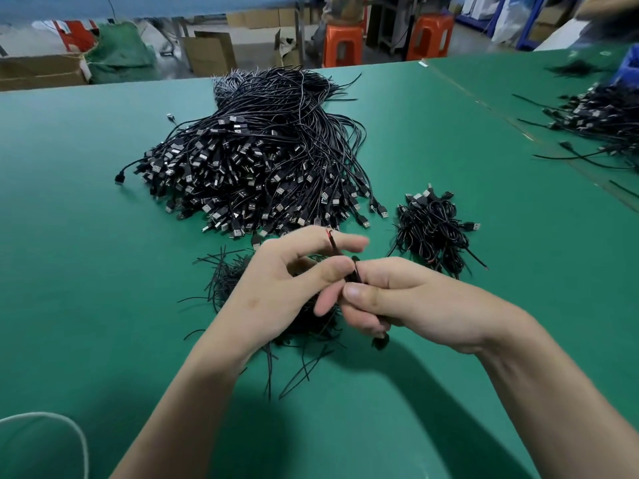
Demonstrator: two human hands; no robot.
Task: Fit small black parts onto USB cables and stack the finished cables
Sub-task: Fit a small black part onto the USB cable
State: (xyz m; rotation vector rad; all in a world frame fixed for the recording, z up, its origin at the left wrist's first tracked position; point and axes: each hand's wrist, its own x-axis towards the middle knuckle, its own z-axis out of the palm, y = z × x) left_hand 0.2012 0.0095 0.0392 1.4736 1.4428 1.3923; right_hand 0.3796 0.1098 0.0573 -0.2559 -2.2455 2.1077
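Observation:
Above the green table, my left hand point(276, 281) pinches the bare-wire end of a black USB cable point(332, 244), whose red tip shows by my index finger. My right hand point(397, 299) grips a small black part point(353, 271) on that cable, thumb against it, with more black cable hanging below the palm. A big heap of USB cables point(249, 160) lies behind my hands. To the right sits a small stack of cables point(432, 229). A loose pile of thin black parts point(228, 278) lies under my left hand, partly hidden.
Another heap of cables point(601, 122) lies at the far right beside a blue bin point(627, 70). A white cord point(69, 430) curves at the lower left. Beyond the table's far edge stand cardboard boxes point(211, 51) and orange stools point(342, 43).

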